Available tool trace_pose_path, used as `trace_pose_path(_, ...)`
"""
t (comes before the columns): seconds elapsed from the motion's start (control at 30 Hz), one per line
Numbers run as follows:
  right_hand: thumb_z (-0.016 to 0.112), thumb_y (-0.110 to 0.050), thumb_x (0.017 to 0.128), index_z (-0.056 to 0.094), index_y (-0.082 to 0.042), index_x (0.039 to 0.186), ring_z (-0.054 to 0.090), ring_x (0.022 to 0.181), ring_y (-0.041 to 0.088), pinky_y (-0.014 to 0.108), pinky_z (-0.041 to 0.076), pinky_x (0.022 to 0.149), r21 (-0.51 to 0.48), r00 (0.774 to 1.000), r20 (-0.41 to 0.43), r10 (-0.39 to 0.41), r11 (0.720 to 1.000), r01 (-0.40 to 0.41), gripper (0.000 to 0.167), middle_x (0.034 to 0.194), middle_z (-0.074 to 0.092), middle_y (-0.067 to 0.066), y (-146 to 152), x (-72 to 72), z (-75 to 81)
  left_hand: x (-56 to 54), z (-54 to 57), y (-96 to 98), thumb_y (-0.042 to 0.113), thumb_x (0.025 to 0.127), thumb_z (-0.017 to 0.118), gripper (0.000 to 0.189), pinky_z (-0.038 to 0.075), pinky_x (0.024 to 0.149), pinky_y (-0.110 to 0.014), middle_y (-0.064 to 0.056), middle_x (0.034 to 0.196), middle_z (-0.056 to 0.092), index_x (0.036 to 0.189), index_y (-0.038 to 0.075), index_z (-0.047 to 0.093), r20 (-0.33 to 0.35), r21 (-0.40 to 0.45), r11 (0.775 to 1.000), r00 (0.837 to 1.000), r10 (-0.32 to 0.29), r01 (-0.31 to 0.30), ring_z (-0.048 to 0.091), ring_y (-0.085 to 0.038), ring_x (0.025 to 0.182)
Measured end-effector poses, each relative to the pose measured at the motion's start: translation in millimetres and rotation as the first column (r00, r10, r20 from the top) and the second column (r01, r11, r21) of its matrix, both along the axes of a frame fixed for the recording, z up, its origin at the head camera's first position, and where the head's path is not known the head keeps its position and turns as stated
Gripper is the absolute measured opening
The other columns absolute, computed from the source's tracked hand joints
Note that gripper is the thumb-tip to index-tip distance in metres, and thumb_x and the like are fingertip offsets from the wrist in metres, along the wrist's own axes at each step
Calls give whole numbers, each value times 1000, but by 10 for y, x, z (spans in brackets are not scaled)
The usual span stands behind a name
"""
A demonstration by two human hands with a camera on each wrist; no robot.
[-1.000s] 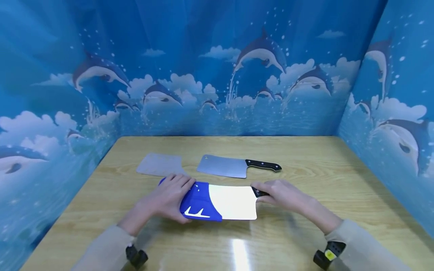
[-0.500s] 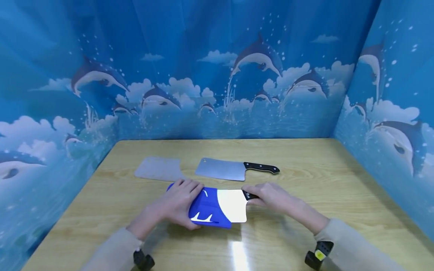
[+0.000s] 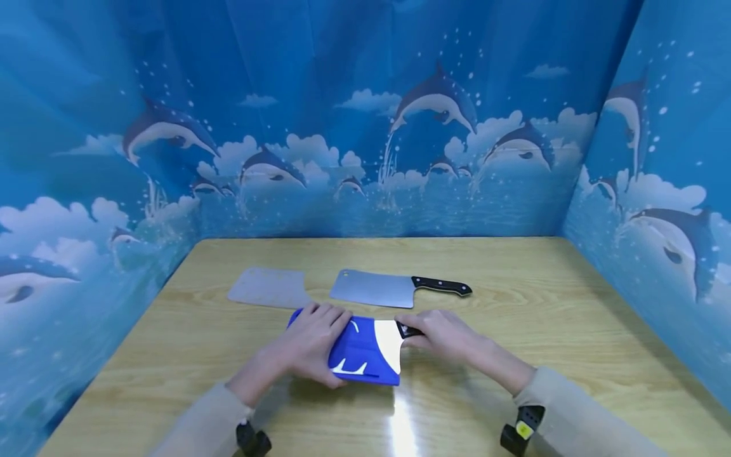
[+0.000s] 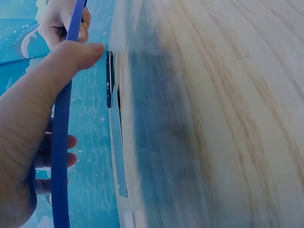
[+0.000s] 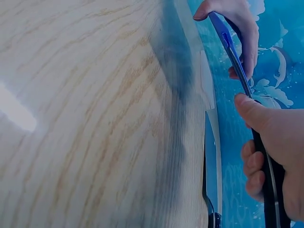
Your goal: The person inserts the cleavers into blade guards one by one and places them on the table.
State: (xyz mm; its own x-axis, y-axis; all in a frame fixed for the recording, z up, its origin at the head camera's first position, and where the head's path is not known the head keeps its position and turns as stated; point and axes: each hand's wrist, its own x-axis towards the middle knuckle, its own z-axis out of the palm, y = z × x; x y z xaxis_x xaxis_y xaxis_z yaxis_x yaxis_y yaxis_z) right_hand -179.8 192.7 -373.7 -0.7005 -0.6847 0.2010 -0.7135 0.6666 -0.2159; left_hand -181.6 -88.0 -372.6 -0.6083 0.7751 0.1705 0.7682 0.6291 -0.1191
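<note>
My left hand [image 3: 316, 343] grips a blue blade sheath [image 3: 356, 352] with white markings, thumb along its lower edge and fingers over the top edge. My right hand [image 3: 442, 336] grips the black handle [image 5: 271, 190] of a cleaver, fingers curled round it. Most of the cleaver's blade [image 3: 389, 343] is hidden inside the sheath; a bright strip shows between the sheath's curved mouth and the handle. In the left wrist view the sheath [image 4: 61, 142] appears edge-on, raised over the table.
Behind the hands, a second cleaver [image 3: 374, 289] lies on the wooden table [image 3: 514, 285], its black handle to the right. Left of it lies a flat, pale grey blade-shaped piece [image 3: 270, 287]. A dolphin-print curtain [image 3: 342, 95] encloses the back and sides.
The right hand has moved left with the cleaver and the left hand slightly right with the sheath. Much more of the blade is inside the sheath now.
</note>
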Motion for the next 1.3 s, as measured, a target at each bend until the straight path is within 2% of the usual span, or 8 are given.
trace_pose_path(0.2, 66, -30, 85, 63, -8, 115, 50, 60, 1, 21, 41, 51, -13, 1000, 22, 20, 1000, -19, 38, 79, 64, -4, -13, -20, -8, 19, -31, -26, 72, 54, 66, 109, 38, 91, -47, -11, 123, 51, 132, -1, 45, 12, -3, 1000, 1000, 3, -3, 46, -26, 111)
trace_pose_path(0.33, 66, -31, 85, 63, -7, 117, 49, 60, 2, 21, 41, 52, 27, 1000, 25, 9, 1000, -9, 40, 84, 66, -2, -14, -16, -35, 30, -79, -46, 73, 56, 66, 109, 37, 92, -49, -12, 124, 50, 132, -1, 44, 33, 0, 1000, 999, 1, -1, 46, -27, 112)
trace_pose_path(0.5, 64, -37, 85, 64, -9, 116, 60, 71, 10, 27, 46, 56, 40, 997, -4, -75, 996, 75, 42, 92, 69, 2, -4, 8, -61, 16, -109, -67, 75, 54, 65, 110, 38, 92, -48, -13, 123, 51, 132, -1, 45, 4, 1, 1000, 1000, 8, -8, 47, -27, 111)
trace_pose_path(0.67, 68, -34, 83, 66, -10, 110, 64, 83, 18, 35, 51, 65, -27, 984, 30, -176, 984, 177, 37, 96, 68, 2, -3, 23, -65, -10, -94, -104, 75, 54, 65, 112, 39, 90, -47, -13, 123, 51, 132, -1, 44, -9, -7, 1000, 1000, 29, -29, 47, -28, 110)
trace_pose_path(0.9, 71, -18, 80, 64, -3, 112, 61, 92, 24, 42, 50, 80, -102, 959, 144, -243, 961, 258, 36, 102, 65, 9, 8, -58, -75, -112, -100, -242, 77, 55, 64, 115, 35, 93, -49, -15, 126, 48, 135, -2, 41, 65, 12, 997, 995, 72, -73, 44, -29, 114)
trace_pose_path(1.03, 70, -13, 81, 63, 1, 111, 59, 95, 27, 43, 48, 84, -145, 953, 210, -218, 957, 251, 34, 102, 64, 11, -19, -142, -128, -193, -126, -329, 79, 56, 62, 116, 33, 95, -49, -14, 129, 47, 137, -3, 40, 111, 2, 997, 991, 75, -76, 42, -29, 117)
trace_pose_path(1.3, 70, -9, 78, 64, 1, 105, 58, 95, 28, 45, 45, 88, -150, 938, 290, -188, 959, 239, 29, 99, 63, 11, -69, -265, -299, -287, -192, -412, 80, 60, 57, 113, 31, 98, -51, -13, 131, 45, 138, -1, 39, 203, -58, 995, 975, 88, -78, 41, -29, 119)
